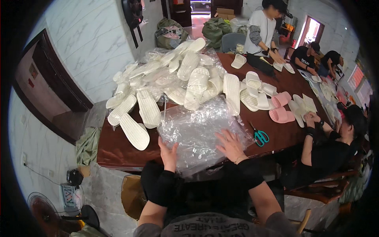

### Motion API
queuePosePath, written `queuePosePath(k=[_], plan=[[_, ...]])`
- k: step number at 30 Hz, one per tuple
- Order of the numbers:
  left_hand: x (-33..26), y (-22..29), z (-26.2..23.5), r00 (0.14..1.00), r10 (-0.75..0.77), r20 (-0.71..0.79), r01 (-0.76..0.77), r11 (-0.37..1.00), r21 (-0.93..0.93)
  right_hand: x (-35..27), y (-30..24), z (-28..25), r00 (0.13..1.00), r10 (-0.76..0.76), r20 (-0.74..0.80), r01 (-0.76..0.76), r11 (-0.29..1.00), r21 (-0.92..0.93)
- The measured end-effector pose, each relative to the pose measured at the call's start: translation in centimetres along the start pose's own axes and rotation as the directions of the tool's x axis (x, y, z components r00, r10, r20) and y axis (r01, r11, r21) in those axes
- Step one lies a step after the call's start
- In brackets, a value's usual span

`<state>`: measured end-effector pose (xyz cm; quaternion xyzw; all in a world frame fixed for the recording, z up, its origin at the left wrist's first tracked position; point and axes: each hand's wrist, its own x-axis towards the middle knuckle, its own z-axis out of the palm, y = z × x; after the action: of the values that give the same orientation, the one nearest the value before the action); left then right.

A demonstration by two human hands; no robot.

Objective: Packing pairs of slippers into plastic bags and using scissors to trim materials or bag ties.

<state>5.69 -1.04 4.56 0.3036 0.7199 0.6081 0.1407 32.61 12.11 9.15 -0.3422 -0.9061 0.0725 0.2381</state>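
A stack of clear plastic bags (193, 134) lies flat on the table in front of me, its near edge hanging slightly over the table's edge. My left hand (169, 155) is at the left side of the bags, thumb and fingers apart. On their right part rests my right hand (231, 146), fingers spread. Neither hand grips anything that I can see. Just beyond the bags rises a big heap of cream slippers (173, 71), many in clear plastic. A single cream slipper (134, 132) lies sole up near my left hand.
Teal-handled scissors (260, 137) lie right of the bags on the brown table (114, 152). Pink slippers (281, 107) and more cream ones sit farther right. A co-worker (335, 146) sits at the right side; another person (262, 33) stands at the far end. An open cardboard box (132, 196) is below.
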Motion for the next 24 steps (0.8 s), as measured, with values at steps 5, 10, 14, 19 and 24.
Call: queuePosePath(k=[5,10,14,19,24], plan=[[0.7,7.0,-2.3,0.885,0.441,0.153,-0.436,0.664,0.607,1.0,-1.2,2.2,0.978,0.072,0.195,-0.074,0.997,0.001],[2.4,-0.7,-1.4,0.885,0.339,0.318,-0.453,0.472,0.757,4.2,-5.5,4.3,0.989,-0.006,0.145,0.007,1.0,-0.007],[1.7,-6.3,-1.3,0.928,0.231,0.294,-0.373,0.533,0.759,4.1,-3.7,8.7,0.9,0.159,0.405,-0.123,0.986,-0.114],[3.3,-4.9,-3.0,0.951,0.093,0.296,-0.287,0.626,0.725,3.6,-2.7,10.8,0.868,0.2,0.454,-0.152,0.978,-0.139],[7.2,-2.0,-7.5,0.95,0.307,-0.064,-0.079,0.431,0.899,3.3,-2.6,10.7,0.863,0.205,0.461,-0.154,0.977,-0.147]])
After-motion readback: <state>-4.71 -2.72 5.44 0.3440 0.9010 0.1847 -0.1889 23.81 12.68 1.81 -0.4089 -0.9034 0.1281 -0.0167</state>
